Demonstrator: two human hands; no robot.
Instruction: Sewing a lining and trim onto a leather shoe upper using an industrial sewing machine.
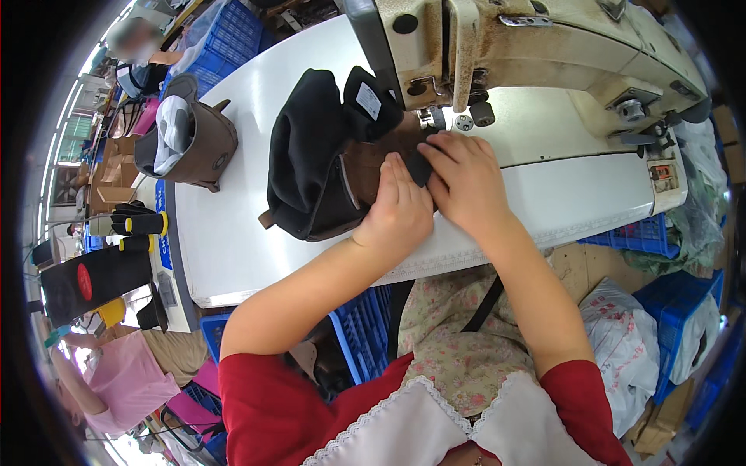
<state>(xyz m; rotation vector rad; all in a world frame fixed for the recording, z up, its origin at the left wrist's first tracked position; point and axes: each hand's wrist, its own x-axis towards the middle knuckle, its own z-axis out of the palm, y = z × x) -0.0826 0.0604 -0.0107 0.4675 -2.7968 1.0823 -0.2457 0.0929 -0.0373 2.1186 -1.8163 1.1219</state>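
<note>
A brown bag with a black fabric lining [307,163] lies on the white sewing table, its lining bulging out at the left. A white label [367,101] shows on the black fabric. My left hand [396,210] presses on the brown panel with its fingers held together. Beside it my right hand [468,182] grips the bag's dark edge, fingers bent over it. Both hands are just in front of the presser foot [431,118] of a worn cream sewing machine [552,50]. The needle and the part under my fingertips are hidden.
Another brown bag [216,147] with white stuffing stands on the table at the left. Blue crates are at the back left [233,43], under the table [361,330] and at the right [672,311], near a white plastic sack [622,342]. Other people work at the left.
</note>
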